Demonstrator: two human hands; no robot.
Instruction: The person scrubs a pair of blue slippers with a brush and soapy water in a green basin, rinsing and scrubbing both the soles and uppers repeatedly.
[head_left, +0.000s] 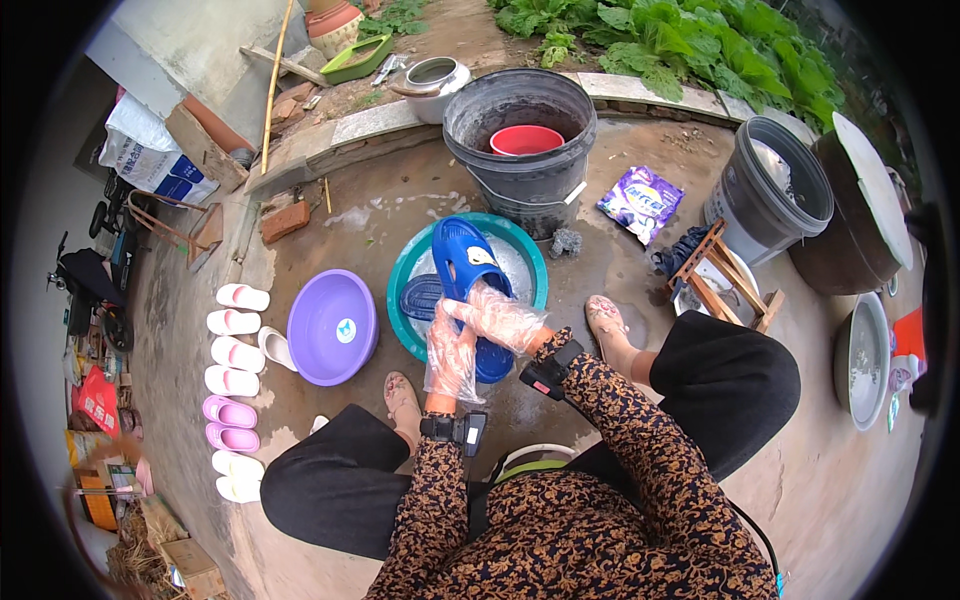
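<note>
Both my hands wear clear plastic gloves and meet over a blue clog (466, 251) with a white decoration on its toe. My right hand (501, 315) grips it at the foot opening, some fingers hidden. Against its left side is my left hand (452, 352), its fingertips close to the right hand's. A blue heel part (493, 361) shows below the hands; whether it belongs to the same clog I cannot tell. Under them stands a teal basin (397, 259) of sudsy water (525, 270). Another blue shoe (421, 296) lies in it, partly covered.
A purple basin (311, 330) stands left, beside a row of white slippers (234, 352) and pink clogs (231, 437). Ahead are a black bucket (517, 180) holding a red bowl (527, 140), a scouring pad (565, 243) and a purple packet (641, 201). A wooden stool (724, 277) lies tipped at right.
</note>
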